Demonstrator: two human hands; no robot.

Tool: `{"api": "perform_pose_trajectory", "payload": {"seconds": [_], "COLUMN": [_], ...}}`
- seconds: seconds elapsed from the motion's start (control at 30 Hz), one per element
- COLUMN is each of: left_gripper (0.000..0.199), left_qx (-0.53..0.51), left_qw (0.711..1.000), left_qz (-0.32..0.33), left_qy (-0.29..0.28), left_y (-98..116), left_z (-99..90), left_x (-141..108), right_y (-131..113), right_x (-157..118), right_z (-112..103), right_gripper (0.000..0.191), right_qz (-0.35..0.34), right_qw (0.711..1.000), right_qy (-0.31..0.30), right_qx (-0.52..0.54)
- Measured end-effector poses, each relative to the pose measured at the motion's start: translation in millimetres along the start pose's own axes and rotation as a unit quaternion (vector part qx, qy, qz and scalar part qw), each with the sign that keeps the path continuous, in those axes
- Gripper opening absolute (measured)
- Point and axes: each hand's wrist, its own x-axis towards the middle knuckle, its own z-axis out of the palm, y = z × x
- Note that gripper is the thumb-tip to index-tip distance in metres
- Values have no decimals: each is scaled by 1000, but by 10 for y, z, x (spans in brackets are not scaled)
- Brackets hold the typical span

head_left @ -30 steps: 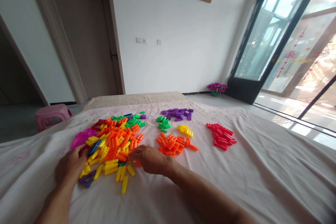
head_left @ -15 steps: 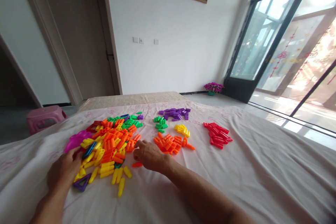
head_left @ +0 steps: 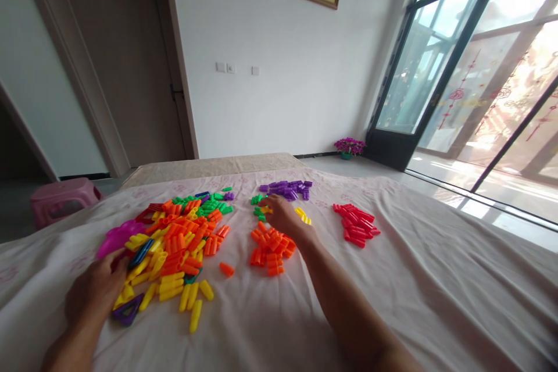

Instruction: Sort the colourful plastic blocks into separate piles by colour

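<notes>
Two hands (head_left: 96,288) (head_left: 285,218), one red pile (head_left: 356,224), one purple triangle (head_left: 135,310)

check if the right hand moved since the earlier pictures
Yes: judged against the red pieces, the right hand has moved rightward and farther forward.

The red pieces (head_left: 356,224), orange pieces (head_left: 272,247) and yellow pieces (head_left: 171,287) look like smooth, glossy plastic, as does the magenta piece (head_left: 118,237); the sheet (head_left: 436,279) is matt cloth (wrinkled rather than smooth), the pink stool (head_left: 65,190) satiny plastic, the wall (head_left: 218,116) smooth and matt, the door panes (head_left: 416,70) shiny glass
</notes>
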Motion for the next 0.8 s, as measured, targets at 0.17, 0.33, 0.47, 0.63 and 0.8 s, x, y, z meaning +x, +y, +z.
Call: {"api": "perform_pose_trajectory", "payload": {"seconds": [0.17, 0.33, 0.47, 0.63, 0.8], "left_gripper": [71, 70, 68, 67, 69], "left_qx": [1, -7, -4, -11, -21], "left_qw": [1000, 1000, 1000, 999, 999], "left_qz": [-1, -10, -12, -26, -24], "left_qy": [4, 1, -4, -18, -21], "left_y": [20, 64, 115, 162, 159], "left_z": [-18, -66, -118, -164, -169], "left_x": [-10, -48, -105, -148, -144], "right_y": [717, 1079, 897, 59, -743], "right_x": [-34, -150, -52, 8, -272], "right_z": [-264, -267, -226, 59, 530], "right_gripper": [50, 47, 36, 27, 26], "right_qz": [159, 256, 212, -6, -161], "right_qw": [983, 960, 971, 993, 958], "right_qy": [51, 66, 100, -32, -203], "right_qx": [-75, -93, -41, 111, 120]}}
